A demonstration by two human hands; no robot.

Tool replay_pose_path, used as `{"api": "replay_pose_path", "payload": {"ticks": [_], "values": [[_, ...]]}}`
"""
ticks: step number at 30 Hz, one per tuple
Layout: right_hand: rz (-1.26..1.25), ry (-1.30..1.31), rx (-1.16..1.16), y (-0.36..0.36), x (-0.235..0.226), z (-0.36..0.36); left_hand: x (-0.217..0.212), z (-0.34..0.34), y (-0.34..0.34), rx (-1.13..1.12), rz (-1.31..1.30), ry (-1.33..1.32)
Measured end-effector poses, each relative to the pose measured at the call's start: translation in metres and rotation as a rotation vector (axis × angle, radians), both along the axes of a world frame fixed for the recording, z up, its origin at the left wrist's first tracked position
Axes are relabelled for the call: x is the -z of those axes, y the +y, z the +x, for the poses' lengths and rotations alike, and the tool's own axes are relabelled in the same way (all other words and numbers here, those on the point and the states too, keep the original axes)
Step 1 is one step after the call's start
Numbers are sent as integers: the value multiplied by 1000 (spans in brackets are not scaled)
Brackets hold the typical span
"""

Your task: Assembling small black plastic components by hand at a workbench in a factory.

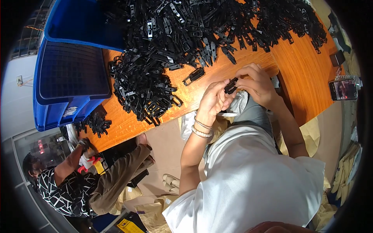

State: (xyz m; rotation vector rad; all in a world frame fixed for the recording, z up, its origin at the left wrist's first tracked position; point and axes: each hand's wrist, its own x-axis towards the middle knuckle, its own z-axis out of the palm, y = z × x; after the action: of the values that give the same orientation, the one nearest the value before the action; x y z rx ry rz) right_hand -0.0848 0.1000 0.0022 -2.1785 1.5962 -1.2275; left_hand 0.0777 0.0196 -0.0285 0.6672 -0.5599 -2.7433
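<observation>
Both my hands meet just above the near edge of the wooden table (299, 66). My left hand (213, 101) and my right hand (256, 84) pinch one small black plastic clip (230, 86) between their fingertips. Bead bracelets circle my left wrist. A huge pile of the same black plastic clips (182, 35) covers the table's far side and runs down its left part. One loose clip (194, 75) lies alone on the bare wood, a little left of my hands.
Stacked blue plastic crates (70, 73) stand at the table's left end. A phone (343, 89) with a lit screen rests at the right edge. Another person (77, 182) in a patterned top crouches at lower left among cardboard and bags on the floor.
</observation>
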Motion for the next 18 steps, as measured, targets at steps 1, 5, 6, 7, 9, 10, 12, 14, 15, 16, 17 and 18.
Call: {"api": "replay_pose_path", "payload": {"ticks": [1, 5, 6, 7, 9, 10, 12, 14, 15, 16, 17, 18], "values": [[10, 10, 4, 1, -2, 0, 0, 0, 0, 1, 0, 0], [20, 43, 4, 4, -1, 0, -2, -1, 1, 25, -27, -45], [20, 44, 5, 6, -1, 0, -2, -1, 1, 26, -46, -65], [5, 26, 24, 8, -2, 1, 0, -1, 1, 27, -46, -65], [-10, 8, 43, 9, -4, 1, 6, 2, 0, 21, 2, -54], [30, 23, 23, 8, -5, 0, 2, 1, 0, 24, 3, -54], [71, 38, 7, 9, -5, -1, -8, 0, 3, 31, -22, -117], [82, 11, -19, 11, -6, 1, -9, 2, 3, 40, -5, -102], [80, 10, -18, 11, -6, 2, -9, 2, 2, 51, 15, -86], [69, -55, -29, 10, -6, 3, -9, 2, 2, 53, 13, -85], [57, -120, -40, 9, -6, 4, -9, 0, 1, 71, 42, -48], [55, -119, -36, 11, -2, 2, -8, -2, 0, 91, 70, -10]]}}
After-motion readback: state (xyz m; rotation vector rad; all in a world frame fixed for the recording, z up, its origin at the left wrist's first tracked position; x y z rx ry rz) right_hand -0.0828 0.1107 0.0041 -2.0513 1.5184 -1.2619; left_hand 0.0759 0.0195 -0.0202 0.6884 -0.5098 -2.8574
